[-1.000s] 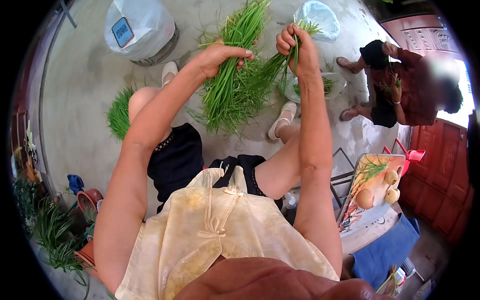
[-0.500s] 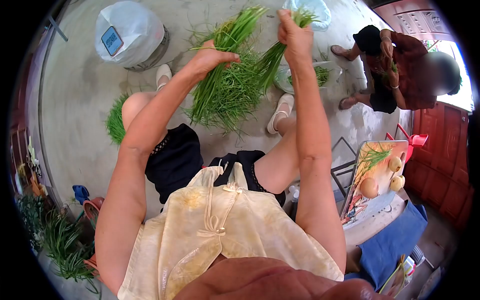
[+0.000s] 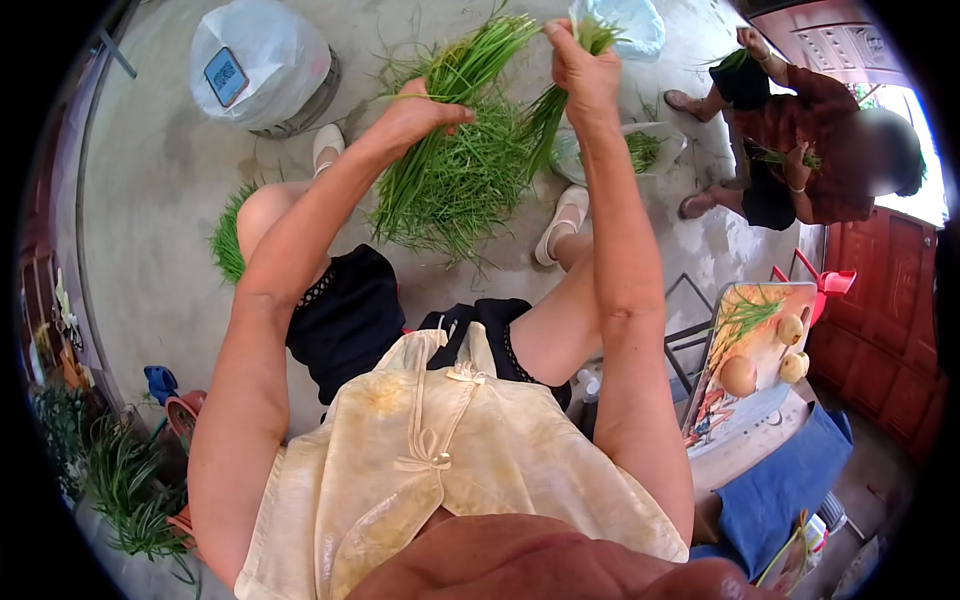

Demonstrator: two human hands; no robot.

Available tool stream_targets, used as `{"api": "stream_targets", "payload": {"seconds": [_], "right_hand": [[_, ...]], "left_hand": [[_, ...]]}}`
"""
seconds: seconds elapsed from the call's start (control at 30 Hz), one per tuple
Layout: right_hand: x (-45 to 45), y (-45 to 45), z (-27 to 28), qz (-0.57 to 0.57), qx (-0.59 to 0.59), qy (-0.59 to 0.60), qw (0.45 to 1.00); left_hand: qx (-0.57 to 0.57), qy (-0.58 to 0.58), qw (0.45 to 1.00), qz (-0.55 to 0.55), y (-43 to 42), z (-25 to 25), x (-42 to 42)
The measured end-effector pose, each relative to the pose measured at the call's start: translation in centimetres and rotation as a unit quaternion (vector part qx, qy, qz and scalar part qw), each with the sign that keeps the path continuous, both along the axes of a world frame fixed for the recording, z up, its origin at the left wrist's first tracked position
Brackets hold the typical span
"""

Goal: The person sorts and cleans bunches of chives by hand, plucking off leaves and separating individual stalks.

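Note:
My left hand [image 3: 428, 112] is closed round a thick bunch of chives [image 3: 488, 55], its pale ends pointing up and to the right. Long green blades hang from it toward the floor. To the right, my right hand [image 3: 588, 82] grips a smaller bunch of chives [image 3: 543, 125], whose blades trail down to the left. Below both hands a loose heap of chives [image 3: 465, 190] lies on the concrete between my feet. The fingers of my right hand are wrapped tight, with the thumb on top near the stalk ends.
At upper left stands a bin lined with a white bag [image 3: 255, 60], a phone [image 3: 226, 77] on it. More chives [image 3: 230, 235] lie by my left knee. A plastic bag [image 3: 665, 150] holds greens. Another person [image 3: 820, 150] handles greens at right, near a small table [image 3: 745, 330] with round vegetables.
My right hand has shifted slightly left, bringing its bunch nearer the left one. The left bunch moved a little. The other person's hands have parted, one raised with greens.

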State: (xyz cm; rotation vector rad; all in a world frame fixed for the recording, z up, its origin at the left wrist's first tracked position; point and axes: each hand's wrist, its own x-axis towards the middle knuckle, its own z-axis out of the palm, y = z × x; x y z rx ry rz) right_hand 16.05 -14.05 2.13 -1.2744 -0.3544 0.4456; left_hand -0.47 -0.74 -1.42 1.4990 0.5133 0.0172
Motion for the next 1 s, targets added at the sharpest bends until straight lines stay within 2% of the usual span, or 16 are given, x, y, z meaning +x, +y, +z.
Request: {"api": "stream_targets", "payload": {"seconds": [0.07, 0.17, 0.27, 0.33, 0.43, 0.57, 0.63, 0.7, 0.8, 1.0], "right_hand": [[0.8, -0.6, 0.9, -0.037, 0.04, -0.005, 0.998], [2.8, -2.3, 1.9, -0.1, 0.07, -0.017, 0.992], [4.9, -4.4, 2.8, -0.165, 0.106, -0.033, 0.98], [6.3, -5.9, 3.1, -0.183, 0.121, -0.043, 0.975], [6.4, -6.6, 2.6, -0.123, 0.096, -0.055, 0.986], [4.1, -4.8, 2.5, 0.022, 0.017, -0.026, 0.999], [2.9, -3.6, 1.9, 0.074, -0.01, 0.002, 0.997], [1.4, -2.0, 1.3, 0.107, -0.024, 0.02, 0.994], [-0.2, -0.4, 0.3, 0.152, -0.053, 0.03, 0.986], [-2.5, 1.8, -0.1, 0.152, -0.06, 0.037, 0.986]], "left_hand": [[-0.02, -0.012, 0.999, 0.039, 0.3, -0.6, -0.2], [0.012, 0.061, 0.996, 0.065, 2.2, -2.6, -1.0], [0.033, 0.055, 0.994, 0.088, 4.1, -2.6, -2.6], [-0.018, 0.078, 0.983, 0.164, 6.3, -4.1, -3.9], [-0.161, 0.092, 0.961, 0.207, 9.9, -5.2, -5.2], [-0.241, 0.062, 0.954, 0.17, 8.9, -3.1, -4.2], [-0.216, -0.009, 0.963, 0.159, 5.5, -0.4, -2.8], [-0.236, -0.028, 0.968, 0.079, 4.4, 0.1, -1.8], [-0.218, -0.066, 0.972, 0.062, 1.9, 2.0, -0.5], [-0.164, -0.134, 0.97, 0.116, -0.1, 1.9, 1.2]]}}
